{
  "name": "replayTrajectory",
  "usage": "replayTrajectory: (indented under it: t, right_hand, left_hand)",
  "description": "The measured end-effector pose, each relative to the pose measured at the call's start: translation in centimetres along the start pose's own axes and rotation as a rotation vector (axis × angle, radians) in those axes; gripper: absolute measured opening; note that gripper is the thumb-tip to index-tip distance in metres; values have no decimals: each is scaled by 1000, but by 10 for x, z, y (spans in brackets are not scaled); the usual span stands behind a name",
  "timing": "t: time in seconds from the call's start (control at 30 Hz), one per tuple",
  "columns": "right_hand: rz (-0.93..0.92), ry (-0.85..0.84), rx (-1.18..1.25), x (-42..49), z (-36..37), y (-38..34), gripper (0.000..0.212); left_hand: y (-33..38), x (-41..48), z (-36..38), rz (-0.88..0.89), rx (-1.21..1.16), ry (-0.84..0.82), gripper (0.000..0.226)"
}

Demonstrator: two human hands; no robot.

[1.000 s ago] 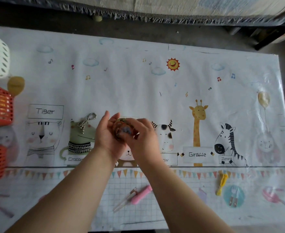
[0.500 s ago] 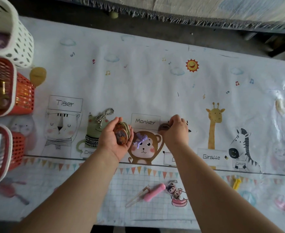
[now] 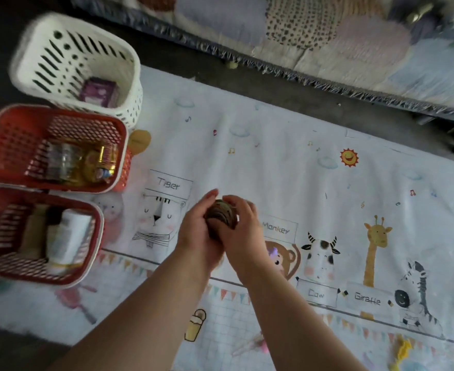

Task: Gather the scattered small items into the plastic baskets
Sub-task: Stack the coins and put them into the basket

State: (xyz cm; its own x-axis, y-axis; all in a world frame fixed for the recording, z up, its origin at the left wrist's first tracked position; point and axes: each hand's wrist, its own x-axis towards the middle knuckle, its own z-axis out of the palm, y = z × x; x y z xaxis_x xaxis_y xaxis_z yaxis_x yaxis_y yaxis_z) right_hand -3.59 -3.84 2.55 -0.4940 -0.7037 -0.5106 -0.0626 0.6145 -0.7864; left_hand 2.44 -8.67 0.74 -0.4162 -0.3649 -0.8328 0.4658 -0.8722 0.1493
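White basket (image 3: 67, 49) and two red baskets (image 3: 11, 135) perforated plastic, matt. Printed mat (image 3: 287, 167) smooth, slight sheen like plastic film. Fringed cloth (image 3: 327, 44) beyond, soft-looking.

Left of frame: white basket (image 3: 134, 73), upper red basket (image 3: 124, 148), lower red basket (image 3: 99, 236) in a column, tops open. Centre: left hand (image 3: 196, 236), right hand (image 3: 246, 236) clasping dark stack (image 3: 220, 214). Open passage over mat (image 3: 274, 170), upper centre; yellow item (image 3: 404, 349) lower right.
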Motion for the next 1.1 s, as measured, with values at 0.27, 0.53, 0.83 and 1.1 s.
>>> replayTrajectory:
  t: [0.27,0.53,0.83,1.1]
  right_hand:
    - [-36,-244,109,-8,74,-94,49]
    - [-160,-174,-104,16,119,-135,30]
    - [-352,-90,-486,119,158,-223,18]
    - [-503,-135,-1513,200,207,-231,23]
  left_hand:
    - [83,-21,-9,201,16,36,29]
    - [168,-39,-17,460,56,-10,8]
    - [261,-41,-14,473,132,30,27]
    - [283,-31,-26,409,132,-6,35]
